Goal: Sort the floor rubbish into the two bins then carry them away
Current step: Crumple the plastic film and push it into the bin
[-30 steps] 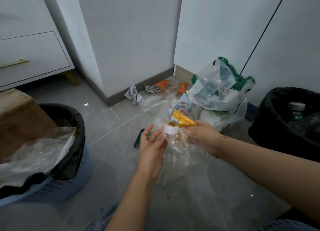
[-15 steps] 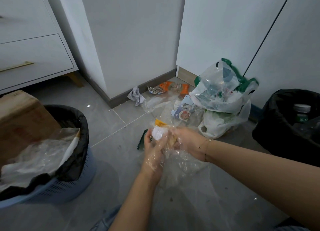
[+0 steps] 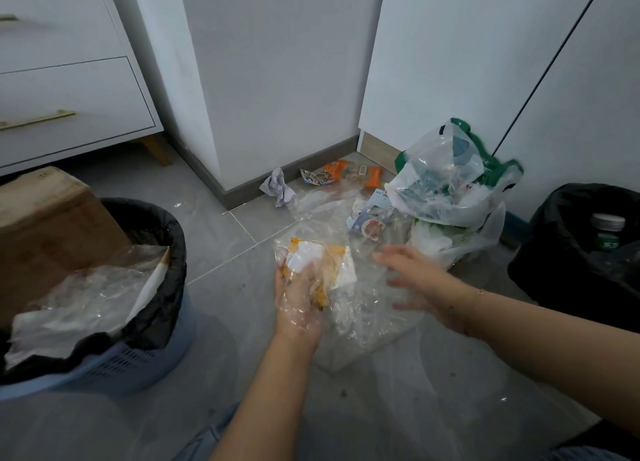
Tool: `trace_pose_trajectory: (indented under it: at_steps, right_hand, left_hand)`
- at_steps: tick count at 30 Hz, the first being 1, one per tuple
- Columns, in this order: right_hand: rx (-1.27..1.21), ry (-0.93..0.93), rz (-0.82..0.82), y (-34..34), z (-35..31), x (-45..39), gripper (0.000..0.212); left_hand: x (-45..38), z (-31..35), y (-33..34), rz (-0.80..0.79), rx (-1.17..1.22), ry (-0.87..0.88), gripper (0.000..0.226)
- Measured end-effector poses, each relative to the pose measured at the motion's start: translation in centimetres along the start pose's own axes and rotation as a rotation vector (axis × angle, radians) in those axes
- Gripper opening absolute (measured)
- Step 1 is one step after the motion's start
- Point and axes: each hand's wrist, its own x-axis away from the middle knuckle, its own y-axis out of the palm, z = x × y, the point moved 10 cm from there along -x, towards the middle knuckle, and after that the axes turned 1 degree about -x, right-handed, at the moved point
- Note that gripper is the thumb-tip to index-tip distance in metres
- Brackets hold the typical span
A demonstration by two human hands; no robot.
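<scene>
My left hand (image 3: 298, 303) is shut on a crumpled clear plastic wrapper with a yellow and white packet (image 3: 320, 263) inside it, held above the grey floor. My right hand (image 3: 420, 282) is open beside it, fingers spread, touching the loose clear film (image 3: 363, 325) that trails down to the floor. A blue bin with a black liner (image 3: 152, 336) stands at the left, holding a cardboard box (image 3: 52, 225) and clear plastic. A second bin with a black liner (image 3: 568, 253) stands at the right with a green-labelled bottle (image 3: 606, 234) in it.
Loose rubbish lies near the wall corner: a crumpled grey paper (image 3: 278, 190), orange snack wrappers (image 3: 346, 175), a small printed packet (image 3: 369, 225) and clear and green plastic bags (image 3: 450, 190). A white drawer cabinet (image 3: 69, 90) stands at the back left, white cupboard doors (image 3: 485, 62) at the back right.
The yellow packet passed from my right hand into my left, wrapped in the clear film. My right hand let go and opened. The view shifted slightly.
</scene>
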Motion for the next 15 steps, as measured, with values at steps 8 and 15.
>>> trace_pose_trajectory:
  at_steps: [8,15]
  right_hand:
    - [-0.357,0.052,-0.255,5.5,1.4,1.2,0.096]
    - [-0.190,-0.287,0.088,1.2,-1.7,0.3,0.077]
  left_hand:
    - [0.7,-0.6,-0.3,0.104,-0.045,0.050,0.059]
    - [0.7,-0.9,0.1,0.049,-0.204,0.118,0.036]
